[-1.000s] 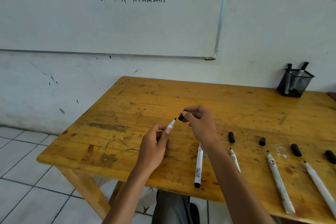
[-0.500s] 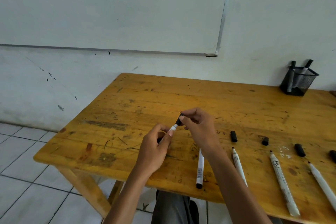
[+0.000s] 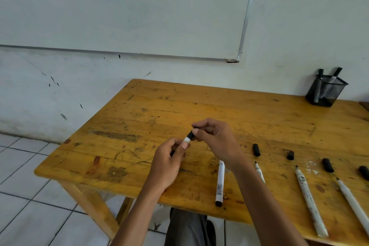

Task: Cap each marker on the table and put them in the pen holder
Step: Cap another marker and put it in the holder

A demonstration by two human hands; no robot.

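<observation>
Left hand [image 3: 169, 164] grips marker [image 3: 187, 140] | tip up-right | right hand [image 3: 215, 138] pinches cap [image 3: 191, 135], seemingly seated

2 bare arms plus a bit of grey trouser

Both forearms are bare right down to the bottom edge of the shot, the left forearm [image 3: 137, 215] coming in from about 7 o'clock and the right forearm [image 3: 265, 205] from about 5 o'clock. The left hand [image 3: 169, 164] and right hand [image 3: 217, 142] are bare too, with slim fingers [image 3: 205, 124] and short pale nails, 1 showing plainly on each thumb. At 6 o'clock, between the 2 arms, there's a leg in grey trousers [image 3: 187, 227] with soft folds in the cloth, and a darker patch [image 3: 210, 231] on its 3 o'clock side that I honestly can't make out.
</observation>
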